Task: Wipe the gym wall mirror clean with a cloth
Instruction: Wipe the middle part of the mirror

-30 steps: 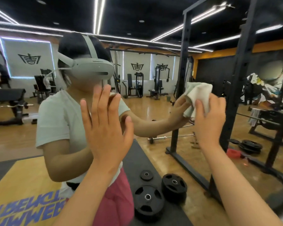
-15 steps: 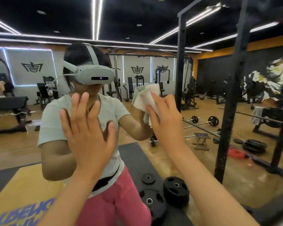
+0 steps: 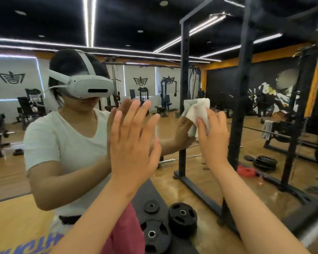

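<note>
Mirror (image 3: 35,171): large wall-mounted glass, upright, filling almost the whole view.
Cloth (image 3: 197,111): off-white, crumpled and bunched; pressed against the mirror right of centre, gripped in the right hand (image 3: 213,138), upper folds protruding above the fingers.

White ceiling light strips (image 3: 89,21) are burning out to white at twelve o'clock, leaving the black ceiling (image 3: 136,13) dim, while the wooden floor (image 3: 200,187) reflected in the mirror (image 3: 11,176) is giving off a sheen at five o'clock. The wide lens is bowing the rack upright (image 3: 241,107) (edges at three and four o'clock are smearing into blur).
</note>
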Action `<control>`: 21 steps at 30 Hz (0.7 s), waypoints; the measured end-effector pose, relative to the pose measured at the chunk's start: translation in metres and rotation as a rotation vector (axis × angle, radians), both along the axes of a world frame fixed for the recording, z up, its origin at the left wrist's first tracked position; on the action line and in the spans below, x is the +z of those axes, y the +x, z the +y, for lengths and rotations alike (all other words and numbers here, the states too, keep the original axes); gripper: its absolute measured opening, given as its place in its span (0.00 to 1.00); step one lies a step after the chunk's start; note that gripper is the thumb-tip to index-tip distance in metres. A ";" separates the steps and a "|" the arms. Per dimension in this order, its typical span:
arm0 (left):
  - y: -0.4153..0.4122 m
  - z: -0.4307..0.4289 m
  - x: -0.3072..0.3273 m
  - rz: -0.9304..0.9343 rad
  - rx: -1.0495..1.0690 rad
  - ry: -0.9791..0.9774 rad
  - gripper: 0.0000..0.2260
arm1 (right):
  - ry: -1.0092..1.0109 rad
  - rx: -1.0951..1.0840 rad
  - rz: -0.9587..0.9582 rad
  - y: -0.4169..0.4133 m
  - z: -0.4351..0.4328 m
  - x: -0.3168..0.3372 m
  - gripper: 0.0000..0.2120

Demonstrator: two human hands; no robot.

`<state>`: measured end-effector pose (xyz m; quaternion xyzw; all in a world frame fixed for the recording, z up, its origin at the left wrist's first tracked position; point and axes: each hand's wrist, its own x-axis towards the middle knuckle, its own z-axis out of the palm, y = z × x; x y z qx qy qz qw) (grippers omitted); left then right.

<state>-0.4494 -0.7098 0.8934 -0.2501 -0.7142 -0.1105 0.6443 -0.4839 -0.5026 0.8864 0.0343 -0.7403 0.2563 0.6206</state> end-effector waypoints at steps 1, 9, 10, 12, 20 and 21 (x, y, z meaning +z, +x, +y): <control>-0.002 0.011 0.007 0.000 -0.010 -0.005 0.19 | -0.082 -0.012 -0.017 -0.002 0.012 0.001 0.15; -0.032 0.089 0.048 -0.023 0.018 -0.051 0.22 | -0.204 0.028 -0.046 -0.006 0.027 0.004 0.13; -0.038 0.093 0.046 -0.032 0.064 -0.074 0.23 | -0.142 0.066 -0.023 -0.006 0.020 0.001 0.13; -0.046 0.095 0.039 -0.023 0.163 -0.114 0.24 | -0.020 0.138 0.036 -0.007 0.015 -0.003 0.13; -0.052 0.099 0.035 0.012 0.227 -0.099 0.24 | 0.100 0.091 0.027 -0.022 0.082 0.009 0.16; -0.052 0.098 0.035 0.011 0.238 -0.101 0.24 | 0.059 0.073 0.002 -0.023 0.093 0.011 0.15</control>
